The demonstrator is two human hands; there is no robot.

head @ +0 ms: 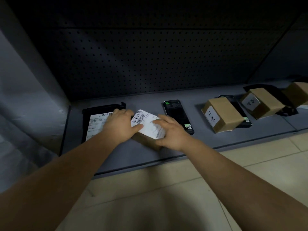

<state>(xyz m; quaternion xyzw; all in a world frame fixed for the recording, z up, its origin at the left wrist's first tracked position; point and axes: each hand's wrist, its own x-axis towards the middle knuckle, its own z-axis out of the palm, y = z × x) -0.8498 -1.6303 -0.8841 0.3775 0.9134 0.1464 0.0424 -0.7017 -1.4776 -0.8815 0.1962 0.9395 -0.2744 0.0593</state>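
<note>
Clasping box [146, 141]: left hand [120, 122], right hand [172, 134] (fingers [158, 121] on label [147, 127]).

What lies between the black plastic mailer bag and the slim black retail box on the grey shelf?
A brown cardboard box bearing a white shipping label, held by left hand and right hand; head view.

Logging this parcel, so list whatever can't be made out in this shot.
Head view only:
1. On the labelled box, the label print is motion-blurred; the left hand and right hand cover its sides.
2. The black mailer has its label partly under the left forearm.
3. The rightmost cardboard box is cut off by the right edge.
</note>
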